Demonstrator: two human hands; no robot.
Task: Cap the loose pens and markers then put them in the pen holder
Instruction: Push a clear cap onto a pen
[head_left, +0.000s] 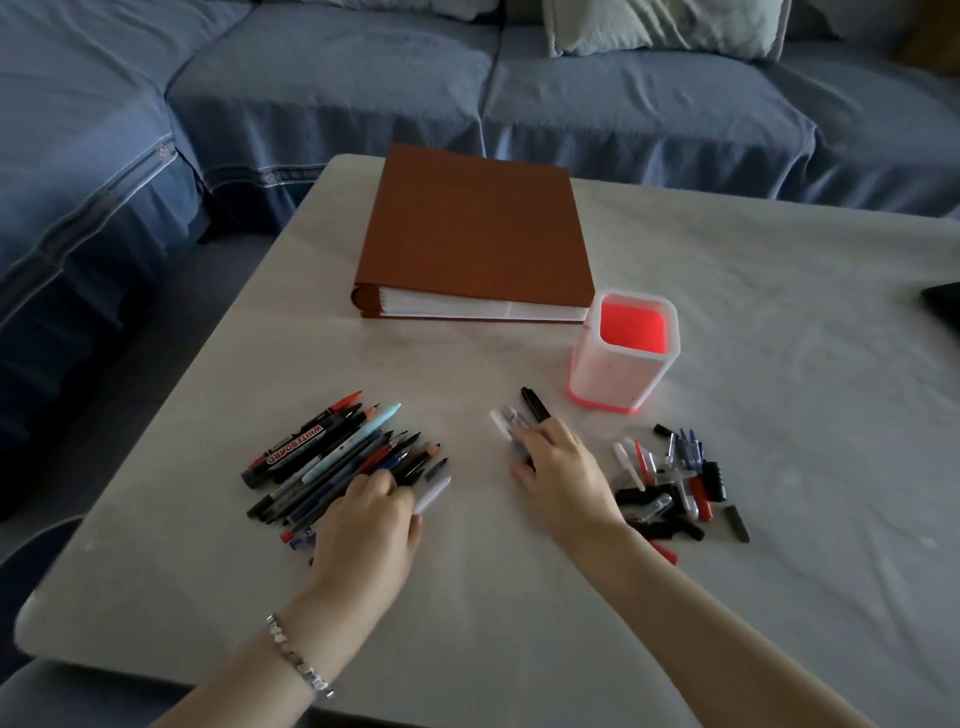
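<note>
**Uncapped pens left, caps right, holder empty behind right hand**

Blue covered sofa wraps the far and left sides of the scene, with a pale pillow on its back right. A narrow gap separates the sofa from the bench's far and left edges. The room is dim.

The bench is pale grey-white with a faint marbled look and rounded corners. The near-left corner and left edge are in view; the right side runs out of frame. There is open surface across the near middle between the forearms, and a wide bare stretch at far right.

A brown binder lies flat and closed at the far centre, near the far edge, page edges facing the camera.

The pen holder is a white square tube with a red inside and base. It stands upright just beside the binder's near-right corner, nothing visible in it.

The pile of uncapped pens is fanned on the left, tips pointing far-right, close to the left edge. The loose caps, black, red, clear and blue, are heaped on the right, near the holder.

Left hand has its fingers curled down on the pile's near end. A white pen pokes out from under the fingertips; cannot tell if it is pinched. There is a bracelet on that wrist.

Right hand sits between the piles, fingers wrapped around a black marker and a blurred clear pen, both pointing toward the binder.

A black-and-red marker at the pile's left reads "WHITEBOARD".
</note>
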